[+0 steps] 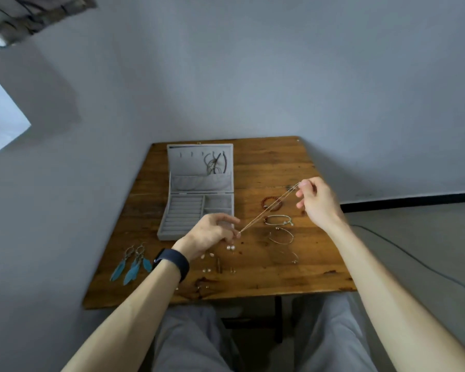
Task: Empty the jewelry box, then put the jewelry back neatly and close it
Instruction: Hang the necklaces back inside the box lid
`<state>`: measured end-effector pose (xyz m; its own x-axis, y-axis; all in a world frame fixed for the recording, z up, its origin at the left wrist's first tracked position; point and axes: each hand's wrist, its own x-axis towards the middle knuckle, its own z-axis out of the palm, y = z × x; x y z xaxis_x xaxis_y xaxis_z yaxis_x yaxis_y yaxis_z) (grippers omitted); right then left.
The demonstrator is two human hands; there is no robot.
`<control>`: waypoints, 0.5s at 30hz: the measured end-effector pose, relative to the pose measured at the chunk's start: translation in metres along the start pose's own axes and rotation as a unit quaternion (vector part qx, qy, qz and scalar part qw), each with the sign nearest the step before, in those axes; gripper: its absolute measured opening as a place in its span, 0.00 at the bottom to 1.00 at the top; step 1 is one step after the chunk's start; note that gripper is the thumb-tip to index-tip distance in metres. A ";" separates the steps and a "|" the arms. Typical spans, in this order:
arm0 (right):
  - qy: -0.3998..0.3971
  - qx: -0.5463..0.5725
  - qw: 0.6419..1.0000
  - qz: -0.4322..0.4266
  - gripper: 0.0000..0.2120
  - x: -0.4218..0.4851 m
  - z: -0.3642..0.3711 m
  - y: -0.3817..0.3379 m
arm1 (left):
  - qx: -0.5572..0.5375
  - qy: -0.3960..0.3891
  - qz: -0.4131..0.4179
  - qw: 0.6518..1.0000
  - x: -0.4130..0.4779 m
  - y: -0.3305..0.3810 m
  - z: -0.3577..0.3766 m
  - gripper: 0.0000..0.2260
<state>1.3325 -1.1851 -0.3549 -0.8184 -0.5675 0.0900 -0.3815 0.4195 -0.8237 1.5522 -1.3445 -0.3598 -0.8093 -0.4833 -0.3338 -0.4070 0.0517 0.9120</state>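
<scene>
- Fingers of the left hand [212, 233] pinch the chain [269, 208] at its lower end.
- Fingers of the right hand [318, 201] pinch its upper end.
- The open jewelry box [188, 167] lies beyond the left fingers.

One wide-angle head view looks forward and down, close over the table's [266, 167] near edge, toward the wall [253, 76].

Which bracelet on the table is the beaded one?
The red beaded bracelet, farthest in the row right of the grey jewelry box; the others are thin metal bangles.
</scene>
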 end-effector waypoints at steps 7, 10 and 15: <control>-0.016 0.034 0.999 0.030 0.12 -0.007 0.016 0.019 | -0.064 0.025 -0.001 0.998 -0.006 0.001 -0.016 0.16; -0.021 0.034 0.998 0.043 0.12 -0.013 0.021 0.026 | -0.108 0.085 0.019 0.990 -0.005 0.003 -0.018 0.17; -0.013 0.040 0.998 0.052 0.11 -0.021 0.022 0.031 | -0.106 0.087 0.007 0.991 -0.010 0.006 -0.023 0.20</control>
<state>1.3478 -1.1756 -0.3944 -0.8400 -0.5425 -0.0128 -0.2577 0.4195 -0.8704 1.5678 -1.3588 -0.3457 -0.7222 -0.6276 -0.2909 -0.2827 -0.1159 0.9522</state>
